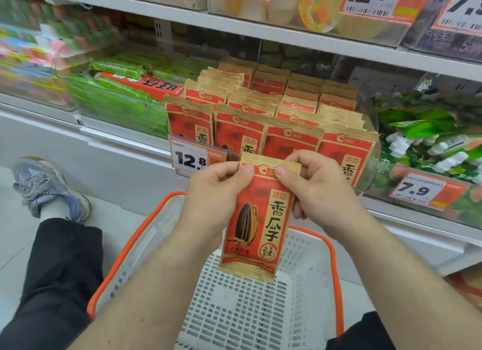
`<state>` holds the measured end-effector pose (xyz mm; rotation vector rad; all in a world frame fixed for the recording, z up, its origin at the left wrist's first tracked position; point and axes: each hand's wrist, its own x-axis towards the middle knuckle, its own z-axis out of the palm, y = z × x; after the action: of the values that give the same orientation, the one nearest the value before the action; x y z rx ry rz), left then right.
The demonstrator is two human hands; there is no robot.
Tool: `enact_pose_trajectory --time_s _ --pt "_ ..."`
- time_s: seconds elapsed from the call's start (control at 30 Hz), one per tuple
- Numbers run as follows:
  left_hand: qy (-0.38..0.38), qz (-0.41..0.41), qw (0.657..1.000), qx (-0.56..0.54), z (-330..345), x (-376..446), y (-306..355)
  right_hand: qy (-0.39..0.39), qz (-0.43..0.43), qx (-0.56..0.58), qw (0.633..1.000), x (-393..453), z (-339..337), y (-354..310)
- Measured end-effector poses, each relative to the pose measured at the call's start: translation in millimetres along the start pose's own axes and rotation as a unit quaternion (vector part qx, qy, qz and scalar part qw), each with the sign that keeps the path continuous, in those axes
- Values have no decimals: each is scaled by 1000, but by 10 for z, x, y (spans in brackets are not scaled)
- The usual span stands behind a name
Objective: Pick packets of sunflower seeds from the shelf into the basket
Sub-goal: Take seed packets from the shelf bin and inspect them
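The packet (pixel 257 219) looks like matt kraft paper with a smooth red printed face. The basket (pixel 260 310) is perforated white plastic with a glossy orange rim. Clear, shiny plastic bins (pixel 370 167) front the shelf (reflections show on them), and the shoe (pixel 49 190) has woven cloth laces.

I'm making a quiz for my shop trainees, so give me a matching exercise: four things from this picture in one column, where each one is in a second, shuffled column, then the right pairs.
Things:
1. held packet
2. basket
3. 12.8 price tag
4. green packs

Places:
A. on the floor, below both hands
B. left of the seed packets on the shelf
C. pinched at its top by the left hand and right hand
D. on the shelf edge, front left of the seed packets

Pairs: 1-C, 2-A, 3-D, 4-B
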<state>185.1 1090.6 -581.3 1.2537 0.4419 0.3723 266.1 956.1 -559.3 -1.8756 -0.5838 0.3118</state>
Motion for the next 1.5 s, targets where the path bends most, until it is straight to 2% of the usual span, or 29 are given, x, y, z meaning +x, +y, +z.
enact_pose_trajectory --time_s 0.13,0.23,0.43,0.6,0.77,0.97,1.13,1.3,1.5 --pt "12 -69 997 -38 -4 -29 -84 20 35 75 996 -18 -69 118" --pt "26 -82 994 -64 12 -77 -141 10 40 86 995 -45 -75 142" --pt "63 -52 991 -109 -16 -119 -175 -114 77 6 990 -135 -23 133" --pt "77 -37 989 -117 3 -163 -169 -114 68 9 991 -143 -13 129" --pt "96 -31 987 -125 -25 -153 -162 -202 113 -11 973 -176 -61 119" --pt "109 -33 985 -128 -50 -133 -176 -213 102 -45 971 -175 -46 129" --pt "117 -35 983 -137 -72 -104 -185 -280 112 -75 951 -211 -31 100" --pt "119 -38 982 -141 -100 -86 -199 -268 103 -76 955 -216 -13 88" --pt "138 -57 976 -157 -130 -63 -191 -301 77 -125 942 -258 13 37"
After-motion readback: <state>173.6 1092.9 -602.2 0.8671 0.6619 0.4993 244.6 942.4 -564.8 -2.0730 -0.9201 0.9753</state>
